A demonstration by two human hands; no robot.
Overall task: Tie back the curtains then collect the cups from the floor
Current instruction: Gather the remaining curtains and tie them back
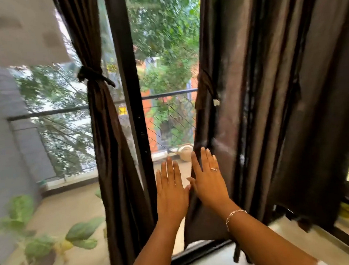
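A dark brown left curtain (105, 137) hangs gathered, bound by a knotted tie-back (90, 75) at mid height. The right curtain (261, 104) hangs loose and wide, with a tie strap (206, 88) dangling on its inner edge. My left hand (171, 193) is held flat with straight fingers in front of the gap, just left of that edge. My right hand (208, 182), with a ring and a bracelet, lies flat with straight fingers against the right curtain's inner edge. No cups are in view.
A dark vertical door frame (129, 94) stands between the curtains. Beyond it lie a balcony floor (71, 211), a railing (166, 94), a pale watering can (184, 151) and a leafy plant (42, 241) at lower left. A window sill (324, 244) runs at lower right.
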